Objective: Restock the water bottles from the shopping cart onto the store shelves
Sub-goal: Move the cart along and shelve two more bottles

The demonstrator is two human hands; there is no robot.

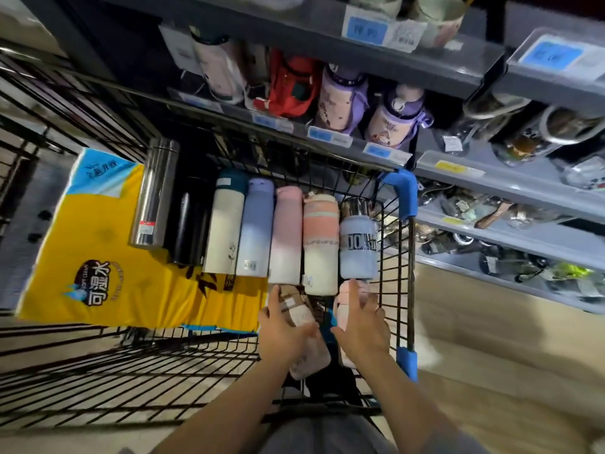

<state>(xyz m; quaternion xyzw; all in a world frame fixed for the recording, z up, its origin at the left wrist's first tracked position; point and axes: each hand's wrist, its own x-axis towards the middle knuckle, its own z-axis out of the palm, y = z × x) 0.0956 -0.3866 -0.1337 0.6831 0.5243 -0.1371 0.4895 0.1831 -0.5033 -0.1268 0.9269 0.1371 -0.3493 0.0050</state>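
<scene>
Yellow packaging of a tissue pack [98, 250] fills the left of the wire shopping cart [397, 257], beside a row of water bottles lying side by side, from the steel flask [154, 194] to the grey sleeved bottle [358, 247] by the cart's right wall. To do this pick well, I would lift one bottle at a time, straight up, clear of the wires, toward the shelves [386, 155] just beyond. The left hand [284, 332] curls round a pale beige bottle [304, 339] near the cart's near end, while the right hand [363, 322] lies with fingers straight on a pink bottle [343, 296], not yet gripping.
</scene>
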